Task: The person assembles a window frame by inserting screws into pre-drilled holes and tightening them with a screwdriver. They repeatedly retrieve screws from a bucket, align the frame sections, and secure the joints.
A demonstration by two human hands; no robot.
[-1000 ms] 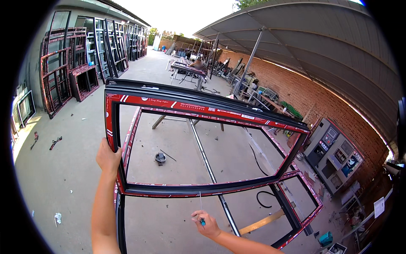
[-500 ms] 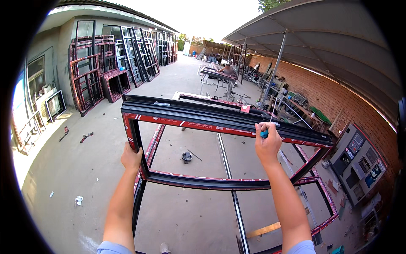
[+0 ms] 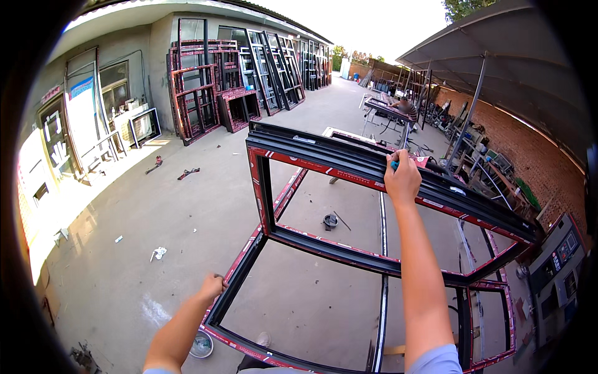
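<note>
My right hand [image 3: 403, 177] is closed around the teal handle of a screwdriver [image 3: 406, 134], its thin shaft pointing up past the fist. That hand is at the grooved top rail of a black window frame [image 3: 324, 159] with red protective film. The frame stands raised over a larger black frame [image 3: 243, 265] with the same film. Lower and to the left, my left hand [image 3: 213, 285] is curled closed by the larger frame's left side rail. Whatever its fingers hold is hidden.
Finished frames [image 3: 202, 93] lean against the building at the left. A dark round container [image 3: 331, 221] stands on the floor beyond the frames, and a bowl [image 3: 201, 345] near my feet. A grey machine cabinet [image 3: 554, 268] is at the right. Another person [image 3: 405, 111] is at a far table.
My left hand has let go of the upright frame's left side and dropped to the larger frame. The view has swung left; my right hand still grips the screwdriver.
</note>
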